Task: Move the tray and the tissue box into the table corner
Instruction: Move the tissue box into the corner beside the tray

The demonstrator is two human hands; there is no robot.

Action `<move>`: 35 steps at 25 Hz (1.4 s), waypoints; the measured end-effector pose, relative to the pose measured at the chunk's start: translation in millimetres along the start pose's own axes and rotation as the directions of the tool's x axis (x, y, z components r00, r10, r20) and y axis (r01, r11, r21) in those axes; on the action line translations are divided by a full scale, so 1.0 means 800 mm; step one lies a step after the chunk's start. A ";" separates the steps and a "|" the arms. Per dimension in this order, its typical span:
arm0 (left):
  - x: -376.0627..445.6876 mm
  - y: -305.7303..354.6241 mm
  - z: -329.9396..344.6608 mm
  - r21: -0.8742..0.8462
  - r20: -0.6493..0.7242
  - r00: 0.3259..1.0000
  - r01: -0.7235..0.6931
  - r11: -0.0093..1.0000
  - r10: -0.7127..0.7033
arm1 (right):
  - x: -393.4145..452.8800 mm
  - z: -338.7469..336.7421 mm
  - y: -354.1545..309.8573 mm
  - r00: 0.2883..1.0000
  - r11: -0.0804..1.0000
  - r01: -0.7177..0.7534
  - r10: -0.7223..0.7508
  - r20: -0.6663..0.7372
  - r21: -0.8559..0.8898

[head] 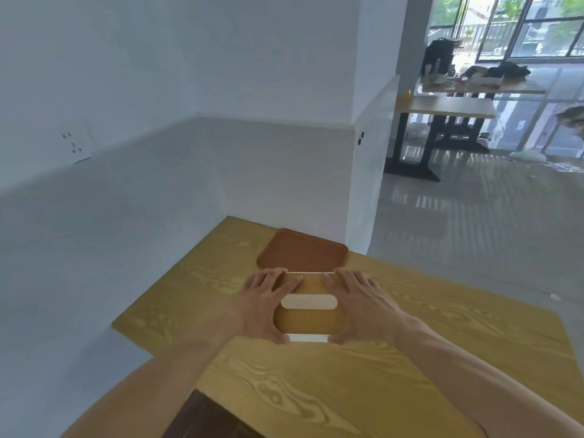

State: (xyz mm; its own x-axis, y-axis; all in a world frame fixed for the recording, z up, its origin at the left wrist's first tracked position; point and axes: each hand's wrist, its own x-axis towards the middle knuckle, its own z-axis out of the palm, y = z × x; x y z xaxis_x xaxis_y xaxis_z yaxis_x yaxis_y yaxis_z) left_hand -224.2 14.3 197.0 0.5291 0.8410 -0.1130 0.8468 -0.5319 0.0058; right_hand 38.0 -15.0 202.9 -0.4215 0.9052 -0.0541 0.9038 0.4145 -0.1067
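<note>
Head view looks down over both my forearms onto the wooden table (410, 358). My left hand (262, 306) clasps the left end of the tissue box (305, 322), fingers (292, 284) spread and laid over its yellow lid, thumb hooked round the near left corner. My right hand (357, 306) mirrors it on the right end, fingers fanned across the lid's far edge and thumb pressed against the near right corner, so the box sits gripped between my two palms. A pale oblong slot (307, 302) runs across the lid between my hands, and a strip of the box's white side shows at its near edge. Whether the box rests on the tabletop or is lifted a little off it, I cannot tell. Just beyond the box, touching or nearly touching its far edge, lies the brown tray (301, 252), flat and close to the table's far edge. White walls (126, 90) meet in a corner behind the tray and to the left. A dark patch (205, 418) shows at the table's near edge between my arms. Far off to the right stand more tables (448, 107) with bags (437, 55) before big windows (537, 23).
</note>
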 end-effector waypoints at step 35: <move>-0.105 -0.442 0.063 -0.108 0.018 0.988 0.155 0.982 -0.154 | 0.374 0.065 -0.302 0.984 0.991 0.128 -0.131 0.120 0.032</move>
State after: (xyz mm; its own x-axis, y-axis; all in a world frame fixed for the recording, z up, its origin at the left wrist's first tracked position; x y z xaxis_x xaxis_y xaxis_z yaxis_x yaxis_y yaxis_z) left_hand -570.8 126.3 154.0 0.3913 0.9110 -0.1305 0.9195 -0.3812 0.0959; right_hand -310.4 150.4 161.0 -0.5425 0.8250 -0.1586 0.8393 0.5241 -0.1445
